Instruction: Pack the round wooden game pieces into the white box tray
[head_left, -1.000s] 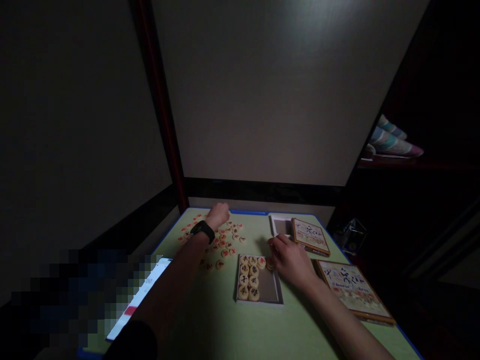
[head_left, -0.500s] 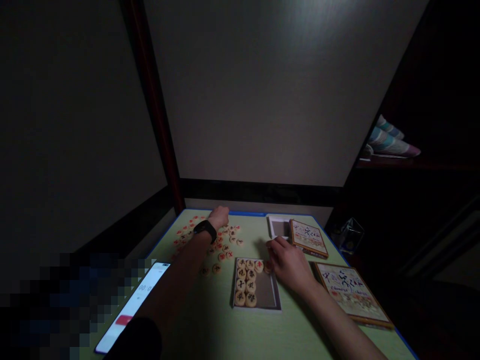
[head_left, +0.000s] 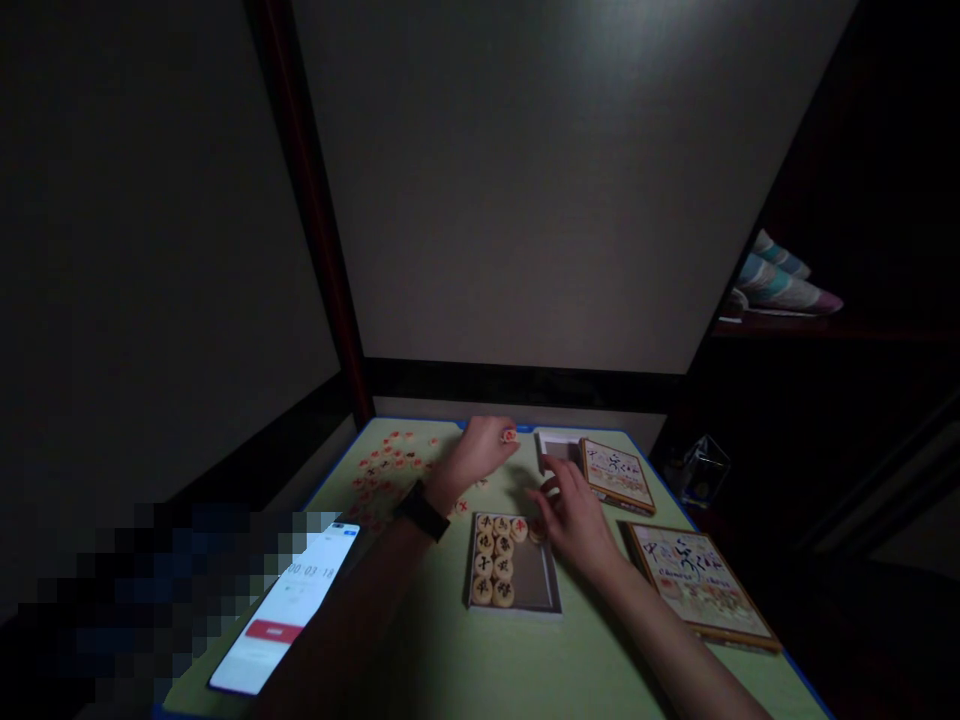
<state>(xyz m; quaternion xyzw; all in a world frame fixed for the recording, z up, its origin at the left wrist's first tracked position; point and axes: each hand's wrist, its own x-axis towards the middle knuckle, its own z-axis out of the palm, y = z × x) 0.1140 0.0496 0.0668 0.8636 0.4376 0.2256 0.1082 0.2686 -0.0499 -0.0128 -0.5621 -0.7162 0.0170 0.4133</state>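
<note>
**Left hand brings a red-marked piece across the counter's far side**

In the head view, the left hand has moved right from the scattered pieces toward the middle of the counter's far edge. Its fingers now grip a red-marked piece, which did not show half a second ago. That suggests the piece has been taken from the scatter and is on its way across, between the scatter and the tray.

The right hand has stayed over the tray's far right corner, but its fingers have parted, with a gap between thumb and forefinger; they appear to hold nothing. Just beside them, in that corner, sits a piece partly hidden by the hand, its mark unclear.

The gripped piece is a small, pale, round disc, tipped so its red face shows; the character is too small to read. The tray, right of the middle of the counter, holds similar discs: two columns of four with black characters, then a red-marked one along its far edge. Its near right part shows bare grey-brown floor. A lit phone lies at the counter's near left corner, and printed boxes lie along the right edge.
</note>
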